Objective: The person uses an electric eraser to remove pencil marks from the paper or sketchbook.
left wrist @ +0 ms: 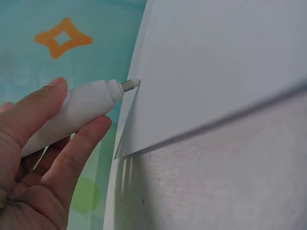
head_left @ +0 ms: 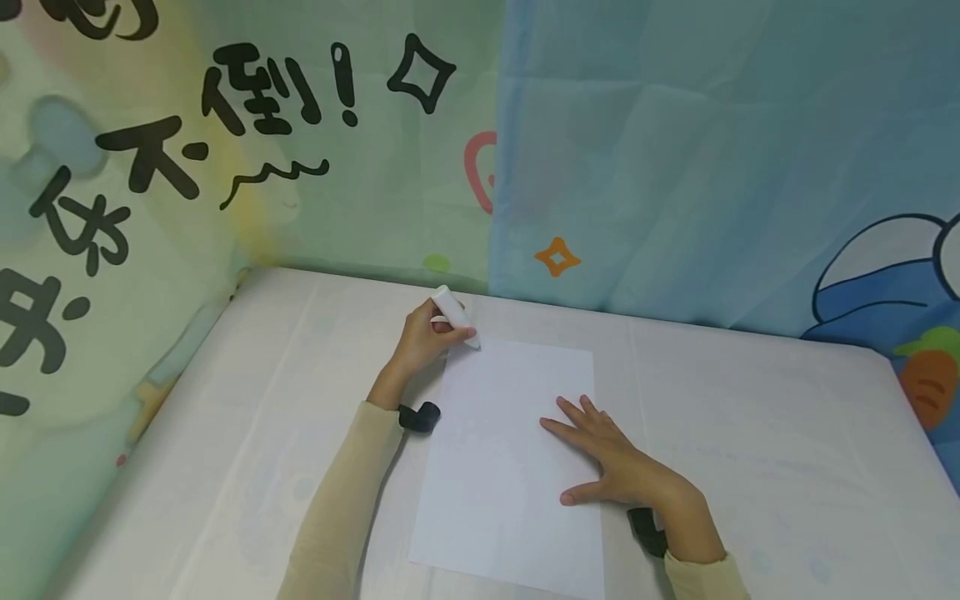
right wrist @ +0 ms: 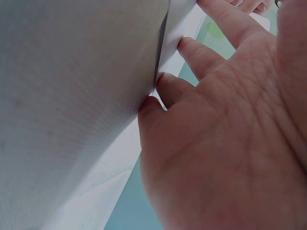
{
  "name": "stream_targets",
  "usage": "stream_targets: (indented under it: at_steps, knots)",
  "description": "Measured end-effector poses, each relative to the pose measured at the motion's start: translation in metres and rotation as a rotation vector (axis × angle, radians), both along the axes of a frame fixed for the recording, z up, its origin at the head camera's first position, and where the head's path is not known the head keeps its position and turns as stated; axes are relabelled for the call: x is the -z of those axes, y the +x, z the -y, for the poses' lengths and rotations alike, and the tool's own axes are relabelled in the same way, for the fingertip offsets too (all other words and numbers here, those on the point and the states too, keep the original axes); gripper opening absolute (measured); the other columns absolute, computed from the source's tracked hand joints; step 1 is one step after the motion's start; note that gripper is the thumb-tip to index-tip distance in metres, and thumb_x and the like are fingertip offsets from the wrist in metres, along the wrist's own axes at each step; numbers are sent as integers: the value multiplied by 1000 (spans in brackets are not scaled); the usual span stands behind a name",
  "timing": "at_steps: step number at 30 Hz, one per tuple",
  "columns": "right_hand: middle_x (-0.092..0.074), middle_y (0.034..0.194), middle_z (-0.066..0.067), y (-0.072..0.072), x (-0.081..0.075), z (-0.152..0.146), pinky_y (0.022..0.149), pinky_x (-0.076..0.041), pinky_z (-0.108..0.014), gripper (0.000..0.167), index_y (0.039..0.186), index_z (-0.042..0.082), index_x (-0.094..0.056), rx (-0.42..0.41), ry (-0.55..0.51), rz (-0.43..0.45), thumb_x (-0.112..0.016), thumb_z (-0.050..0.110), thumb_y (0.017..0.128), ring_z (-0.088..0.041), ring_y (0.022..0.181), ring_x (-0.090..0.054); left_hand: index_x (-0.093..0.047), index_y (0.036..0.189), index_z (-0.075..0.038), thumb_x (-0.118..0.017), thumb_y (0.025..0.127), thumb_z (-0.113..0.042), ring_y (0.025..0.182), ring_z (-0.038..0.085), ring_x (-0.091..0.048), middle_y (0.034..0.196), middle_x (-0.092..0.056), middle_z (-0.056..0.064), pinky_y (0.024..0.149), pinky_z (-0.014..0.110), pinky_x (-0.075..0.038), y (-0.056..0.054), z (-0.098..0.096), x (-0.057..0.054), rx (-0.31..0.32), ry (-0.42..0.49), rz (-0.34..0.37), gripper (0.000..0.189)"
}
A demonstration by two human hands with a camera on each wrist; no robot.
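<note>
My left hand [head_left: 422, 342] grips a thick white correction pen [head_left: 452, 312] with thumb and fingers. In the left wrist view, the pen's metal tip [left wrist: 130, 85] points at the sheet near one corner; whether it touches is hard to tell. A blank white sheet of paper [head_left: 502, 483] lies lengthwise between the arms, the pen at its far left corner. Spread over its right edge, my right hand [head_left: 626, 467] rests with fingers apart and holds nothing. Its fingertips meet the paper in the right wrist view.
A white cloth covers the table [head_left: 750, 467]. Printed curtains [head_left: 675, 167] hang behind its far edge and along the left side. A dark wrist strap [head_left: 420, 417] sits on the left wrist, another dark strap [head_left: 647, 533] on the right.
</note>
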State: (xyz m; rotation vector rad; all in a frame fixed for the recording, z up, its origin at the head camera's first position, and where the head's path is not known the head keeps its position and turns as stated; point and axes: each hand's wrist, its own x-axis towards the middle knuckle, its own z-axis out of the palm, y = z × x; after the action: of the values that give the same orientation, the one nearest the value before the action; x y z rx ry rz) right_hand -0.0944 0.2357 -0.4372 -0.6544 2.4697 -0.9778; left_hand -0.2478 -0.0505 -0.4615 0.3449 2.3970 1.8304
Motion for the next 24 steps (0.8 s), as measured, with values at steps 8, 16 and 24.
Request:
stream_targets:
  at_steps: [8, 16, 24]
  knots:
    - [-14, 159, -24, 0, 0, 0, 112, 3, -67, 91, 148, 10, -40, 9, 6, 15, -84, 38, 73, -50, 145, 4, -55, 118, 5, -77, 83, -4, 93, 31, -67, 112, -62, 23, 73, 22, -53, -1, -1, -1, 10, 8, 11, 42]
    - [-14, 160, -22, 0, 1, 0, 112, 3, -66, 92, 148, 10, -40, 14, 17, 11, -84, 38, 72, -48, 145, 4, -55, 119, 5, -77, 84, -4, 94, 32, -67, 112, -62, 23, 74, 23, -53, 0, -1, 0, 18, 0, 15, 42]
    - [-14, 160, -22, -1, 3, -1, 113, 2, -66, 92, 148, 11, -40, 11, 30, 9, -83, 39, 72, -48, 145, 4, -56, 118, 4, -78, 83, -6, 92, 30, -67, 110, -63, 22, 73, 23, -53, 1, 0, -1, 17, -19, 5, 43]
